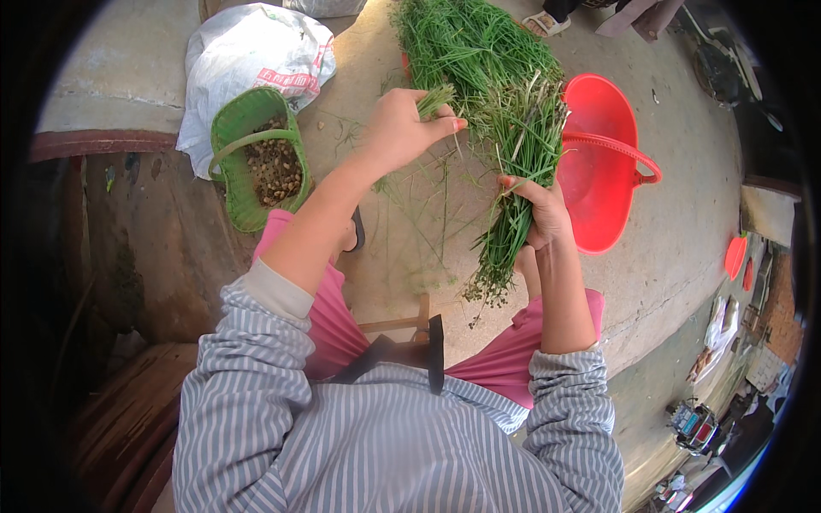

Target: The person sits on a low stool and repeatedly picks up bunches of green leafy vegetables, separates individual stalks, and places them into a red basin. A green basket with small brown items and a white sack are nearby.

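My left hand point(405, 128) pinches a small tuft of thin green stems point(437, 99) between thumb and fingers. My right hand point(545, 211) is wrapped around a thick bundle of long green stalks point(529, 131), which look like chives. Small knobbly heads hang from the bundle's lower end, and pale, dry pieces show among its upper ends. Just beyond both hands rises a large heap of the same kind of greens point(478, 48). Loose stems point(442, 205) are scattered over the concrete floor between my knees.
A red plastic basket point(593, 224) with a handle stands right of the bundle. To the left, a green woven basket point(224, 128) holds small brown pieces, beside a white woven sack point(247, 48). Another person's sandalled foot point(545, 24) is behind the heap. A motorcycle point(694, 426) is far right.
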`<state>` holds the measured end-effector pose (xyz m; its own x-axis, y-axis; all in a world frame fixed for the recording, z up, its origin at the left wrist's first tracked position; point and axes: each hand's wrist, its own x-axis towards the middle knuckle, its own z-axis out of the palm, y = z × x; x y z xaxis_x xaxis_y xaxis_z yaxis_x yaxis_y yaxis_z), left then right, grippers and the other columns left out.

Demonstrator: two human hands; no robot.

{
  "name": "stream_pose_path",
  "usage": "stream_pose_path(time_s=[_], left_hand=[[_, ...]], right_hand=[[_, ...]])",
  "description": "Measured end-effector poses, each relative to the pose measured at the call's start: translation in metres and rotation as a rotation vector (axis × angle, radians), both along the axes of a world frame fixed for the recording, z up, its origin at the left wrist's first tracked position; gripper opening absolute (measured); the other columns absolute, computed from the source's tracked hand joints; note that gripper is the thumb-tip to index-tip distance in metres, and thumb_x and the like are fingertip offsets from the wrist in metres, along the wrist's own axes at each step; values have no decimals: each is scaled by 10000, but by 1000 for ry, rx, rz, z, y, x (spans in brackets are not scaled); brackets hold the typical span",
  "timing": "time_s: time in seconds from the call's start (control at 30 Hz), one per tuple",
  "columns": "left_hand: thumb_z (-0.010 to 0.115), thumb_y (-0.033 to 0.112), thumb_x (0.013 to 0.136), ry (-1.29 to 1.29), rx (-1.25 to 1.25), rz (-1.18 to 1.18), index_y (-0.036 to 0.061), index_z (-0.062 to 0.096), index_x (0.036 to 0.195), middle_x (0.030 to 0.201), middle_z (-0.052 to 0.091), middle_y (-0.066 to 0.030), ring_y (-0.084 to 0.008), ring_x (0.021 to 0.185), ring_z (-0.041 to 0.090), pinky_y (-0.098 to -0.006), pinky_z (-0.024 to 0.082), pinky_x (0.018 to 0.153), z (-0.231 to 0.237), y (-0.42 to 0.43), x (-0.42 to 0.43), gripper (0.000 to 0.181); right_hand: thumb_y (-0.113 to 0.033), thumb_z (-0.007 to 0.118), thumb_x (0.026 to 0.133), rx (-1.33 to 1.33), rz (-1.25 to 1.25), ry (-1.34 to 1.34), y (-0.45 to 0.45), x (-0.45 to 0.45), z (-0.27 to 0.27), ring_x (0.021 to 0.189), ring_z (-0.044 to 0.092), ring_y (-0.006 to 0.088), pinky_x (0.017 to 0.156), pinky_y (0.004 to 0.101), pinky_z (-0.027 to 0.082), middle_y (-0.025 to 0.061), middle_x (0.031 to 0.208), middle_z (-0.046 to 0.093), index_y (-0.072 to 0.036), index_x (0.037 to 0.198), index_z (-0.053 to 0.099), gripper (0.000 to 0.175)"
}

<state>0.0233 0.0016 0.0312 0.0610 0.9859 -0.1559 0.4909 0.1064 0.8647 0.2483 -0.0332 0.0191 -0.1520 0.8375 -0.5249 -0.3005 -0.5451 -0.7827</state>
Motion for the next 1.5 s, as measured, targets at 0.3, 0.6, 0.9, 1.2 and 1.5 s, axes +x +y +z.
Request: stream_pose_path(time_s=[0.3,0.6,0.9,1.2,1.5], left_hand=[[758,221,728,-255,-67,-28,8,667,840,730,651,-71,-151,619,582,-303,454,591,-10,-21,31,257],[712,260,806,-602,-116,422,59,666,842,546,411,92,-33,459,295,-213,238,460,8,3,-12,210],[499,301,952,-754,97,780,75,560,871,633,429,40,-55,513,346,-218,244,487,8,17,-56,247],[528,250,908,369,227,31,-20,625,943,945,556,-111,-284,930,551,-347,430,799,-11,7,-33,289],[469,258,960,-123,296,25,14,551,893,655,534,-49,-162,670,571,-299,469,674,-15,8,-32,266]], right_hand=[[43,685,695,111,56,-51,1,-11,-6,685,595,132,612,256,478,66,797,639,1,942,564,278],[13,741,701,397,16,-309,-7,-12,-6,690,581,109,600,251,494,46,866,588,-12,1089,474,472],[-57,738,662,442,114,-262,-32,-16,32,832,645,248,763,350,494,123,946,646,-6,1167,424,597],[-4,617,734,-85,-51,438,-14,24,-4,677,596,234,602,358,529,132,808,593,44,932,536,220],[-34,632,757,-70,93,408,-14,13,-2,702,539,202,616,367,521,95,797,528,8,1053,499,327]])
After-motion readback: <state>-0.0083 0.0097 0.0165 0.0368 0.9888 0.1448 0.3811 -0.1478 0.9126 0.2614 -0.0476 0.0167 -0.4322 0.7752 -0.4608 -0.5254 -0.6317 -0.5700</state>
